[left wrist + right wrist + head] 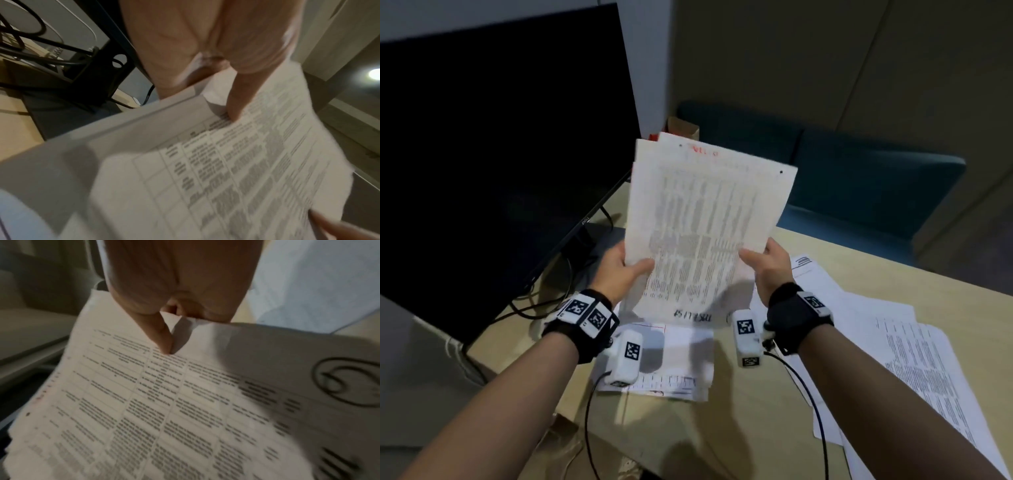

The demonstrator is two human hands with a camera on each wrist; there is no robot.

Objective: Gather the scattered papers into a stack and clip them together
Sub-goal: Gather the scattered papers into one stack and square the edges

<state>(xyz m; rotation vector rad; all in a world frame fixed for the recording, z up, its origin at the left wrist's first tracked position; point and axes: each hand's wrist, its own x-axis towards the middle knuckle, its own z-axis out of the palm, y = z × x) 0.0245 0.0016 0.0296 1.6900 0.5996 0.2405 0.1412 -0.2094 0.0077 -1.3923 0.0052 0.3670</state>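
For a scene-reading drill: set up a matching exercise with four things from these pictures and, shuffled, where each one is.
Things:
1. held sheaf of papers
2. monitor
3. loose printed sheets
4. teal seat

Places:
A. beyond the desk's far edge
B. lying on the desk, right of the right hand
C. standing at the desk's left
D. upright between the left hand and the right hand

Pairs: 1-D, 2-C, 3-B, 4-A

My printed paper stack (702,222) stands near upright above the desk (774,394), edges uneven. Loose sheets (914,356) lie flat on that desk.
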